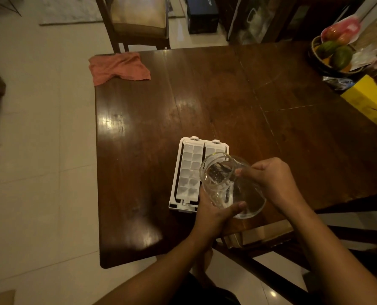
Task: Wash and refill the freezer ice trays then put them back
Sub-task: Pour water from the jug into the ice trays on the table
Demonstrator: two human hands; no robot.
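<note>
on the dark wooden table [205, 102], refilling of the ice trays under way

far left of the trays a pink cloth [119, 67] lies at the table corner, well apart; the white ice trays [188, 172] sit in their frame near the table's front edge. just right of them the left hand [216, 213] and right hand [273, 179] both grip a tilted glass jar [229, 183], mouth over the right tray. washing looks done; filling seems partly done, freezing return remains.

My jar [231, 186] and left hand [216, 213] cover most of the right tray [215, 148] and the frame's [176, 186] near right corner. Desk [205, 102] right side cut by frame edge. Water level in cells unreadable.
</note>
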